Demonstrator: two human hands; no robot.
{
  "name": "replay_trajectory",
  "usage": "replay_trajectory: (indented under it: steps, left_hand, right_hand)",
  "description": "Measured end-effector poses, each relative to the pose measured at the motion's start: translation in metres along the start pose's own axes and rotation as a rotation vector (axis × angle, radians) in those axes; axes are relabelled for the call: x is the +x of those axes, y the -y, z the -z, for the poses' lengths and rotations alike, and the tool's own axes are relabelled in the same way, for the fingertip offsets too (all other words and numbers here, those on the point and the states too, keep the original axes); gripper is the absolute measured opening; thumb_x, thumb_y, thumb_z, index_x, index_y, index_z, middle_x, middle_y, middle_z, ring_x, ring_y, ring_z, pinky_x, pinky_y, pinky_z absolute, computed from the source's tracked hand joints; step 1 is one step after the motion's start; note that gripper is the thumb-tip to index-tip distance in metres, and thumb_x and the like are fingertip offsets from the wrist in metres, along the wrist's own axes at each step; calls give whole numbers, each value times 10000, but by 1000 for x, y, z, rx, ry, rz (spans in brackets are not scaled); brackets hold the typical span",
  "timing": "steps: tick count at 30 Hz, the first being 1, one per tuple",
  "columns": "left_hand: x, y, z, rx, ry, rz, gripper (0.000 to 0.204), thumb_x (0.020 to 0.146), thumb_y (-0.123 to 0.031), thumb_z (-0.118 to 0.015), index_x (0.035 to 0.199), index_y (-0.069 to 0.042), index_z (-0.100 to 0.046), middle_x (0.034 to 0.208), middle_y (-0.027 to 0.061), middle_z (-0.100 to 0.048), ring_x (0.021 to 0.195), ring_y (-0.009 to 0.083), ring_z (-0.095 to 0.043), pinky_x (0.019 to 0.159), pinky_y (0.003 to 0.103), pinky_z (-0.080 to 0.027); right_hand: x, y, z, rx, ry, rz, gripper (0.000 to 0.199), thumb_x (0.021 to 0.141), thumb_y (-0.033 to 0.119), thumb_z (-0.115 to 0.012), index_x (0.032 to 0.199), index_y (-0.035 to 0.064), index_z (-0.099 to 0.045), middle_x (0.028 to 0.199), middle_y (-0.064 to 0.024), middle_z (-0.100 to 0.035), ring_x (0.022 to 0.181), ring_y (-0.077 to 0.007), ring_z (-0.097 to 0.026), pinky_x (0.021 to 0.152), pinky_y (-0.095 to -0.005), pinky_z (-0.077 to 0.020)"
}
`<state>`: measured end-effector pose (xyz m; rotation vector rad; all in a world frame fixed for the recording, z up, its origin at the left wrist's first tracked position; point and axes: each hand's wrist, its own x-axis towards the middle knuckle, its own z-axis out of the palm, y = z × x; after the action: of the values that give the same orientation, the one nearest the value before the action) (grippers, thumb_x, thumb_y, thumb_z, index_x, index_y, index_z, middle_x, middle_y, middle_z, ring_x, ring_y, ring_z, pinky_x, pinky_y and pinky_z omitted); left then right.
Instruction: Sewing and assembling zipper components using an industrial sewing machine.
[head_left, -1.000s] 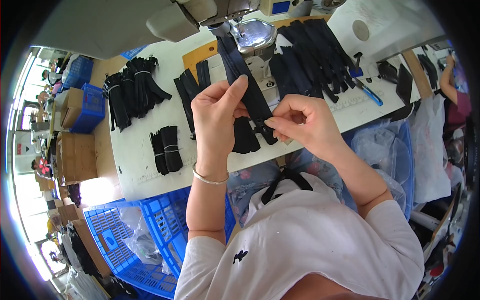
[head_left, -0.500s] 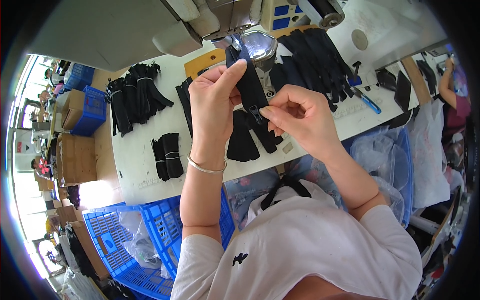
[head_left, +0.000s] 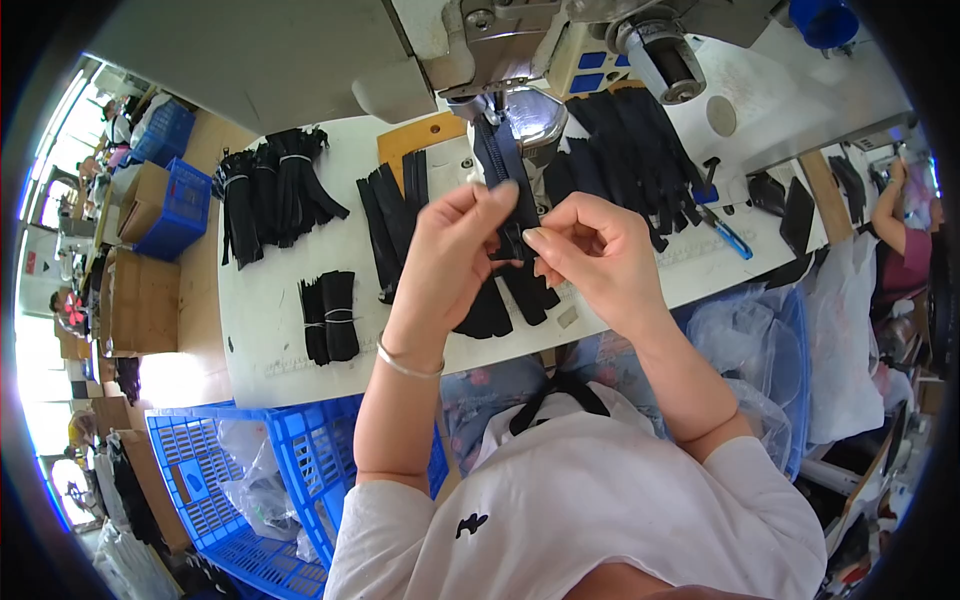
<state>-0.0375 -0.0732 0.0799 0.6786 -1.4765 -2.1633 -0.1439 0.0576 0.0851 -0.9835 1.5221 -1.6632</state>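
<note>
Two hands now closer together, on one zipper

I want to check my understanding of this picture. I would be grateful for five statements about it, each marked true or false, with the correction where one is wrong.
1. The left hand and the right hand both hold the dark zipper. True.
2. The bracelet is on the right arm. False: the bracelet is on the left arm.
3. The blue-handled tool lies to the right of both hands. True.
4. The crate at lower left is red. False: the crate is blue.
5. The small tied bundle lies to the left of the left hand. True.
</note>
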Motion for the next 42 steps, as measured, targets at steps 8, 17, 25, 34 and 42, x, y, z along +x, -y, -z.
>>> replay_trajectory:
  steps: [8,17,25,34,42]
  left_hand:
    - [-19,16,-2,-393,152,10,39,913,-59,-585,913,-21,-594,907,58,-642,781,120,-601,721,273,-503]
    - [-1,10,-4,-381,6,-86,87,876,-84,-647,816,-46,-597,719,-1,-587,620,80,-545,587,215,-433]
    - [21,-9,-4,-192,-136,-185,124,823,-107,-699,765,-55,-603,637,-48,-507,529,31,-411,498,183,-293]
    - [47,-17,2,-324,-124,-244,10,842,-6,-620,832,-8,-622,695,1,-560,575,54,-471,521,189,-347]
    - [56,-10,8,-311,-89,-285,86,898,-22,-542,837,-46,-598,752,13,-599,606,77,-515,522,231,-370]
  right_hand:
    - [1,-4,-4,-49,-58,78,125,870,85,-650,805,0,-587,675,2,-584,590,-28,-547,537,-182,-448]
    - [25,5,-3,-119,-64,130,134,868,91,-648,786,-1,-595,624,4,-577,566,-27,-542,506,-182,-422]
    - [38,16,-1,-279,-169,180,180,842,140,-684,757,-5,-618,558,-12,-576,498,-41,-522,456,-201,-385]
    - [-16,-27,22,-128,-111,-65,154,853,123,-671,779,-3,-621,604,0,-576,518,-33,-518,456,-191,-375]
    - [-43,-56,73,-217,-264,-156,151,877,128,-628,803,-2,-642,592,4,-569,533,-28,-501,498,-184,-382]
